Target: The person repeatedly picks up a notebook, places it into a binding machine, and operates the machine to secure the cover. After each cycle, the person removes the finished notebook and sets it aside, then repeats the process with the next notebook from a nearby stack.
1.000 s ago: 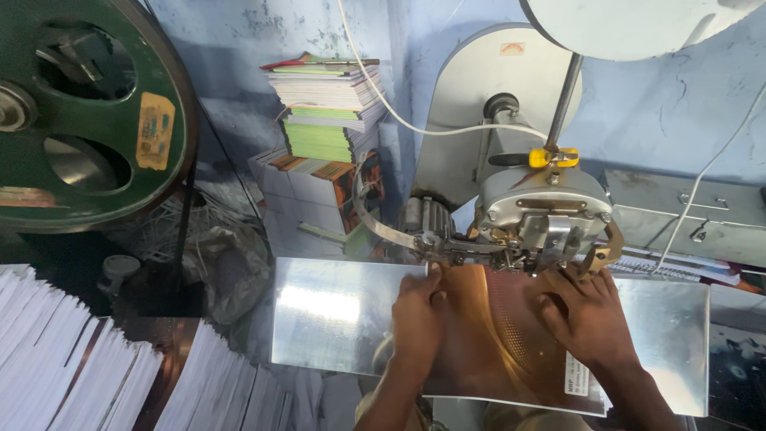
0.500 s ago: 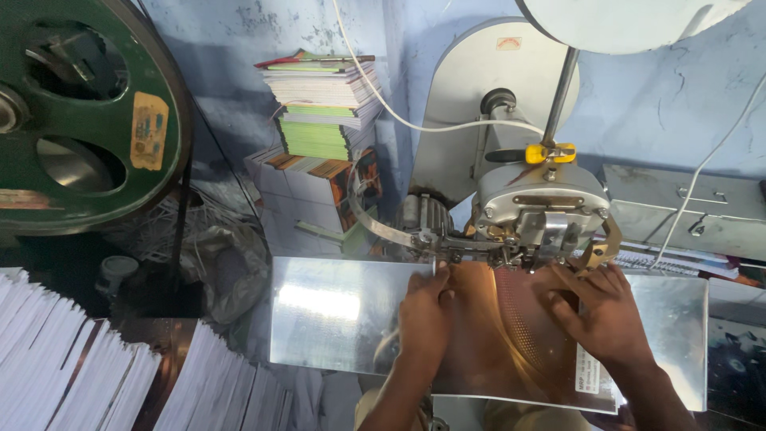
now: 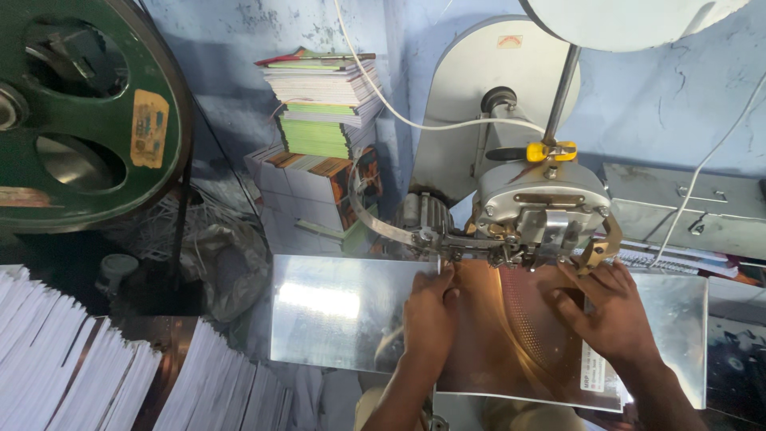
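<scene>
A: Where is the brown booklet [image 3: 511,335]?

B: Flat on the shiny metal table [image 3: 335,307], far edge under the stitching machine head [image 3: 538,211].

A: Hands?

B: Left hand [image 3: 429,315] and right hand [image 3: 610,311] spread, palms pressing the cover.

A: Surroundings?

B: White paper stacks [image 3: 96,375] near left, green flywheel [image 3: 80,112] far left, stacked books [image 3: 323,112] beyond

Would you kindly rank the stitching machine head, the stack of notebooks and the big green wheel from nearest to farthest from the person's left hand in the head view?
1. The stitching machine head, just up and right of the left hand.
2. The stack of notebooks, farther up against the wall.
3. The big green wheel, far off at the upper left.
</scene>
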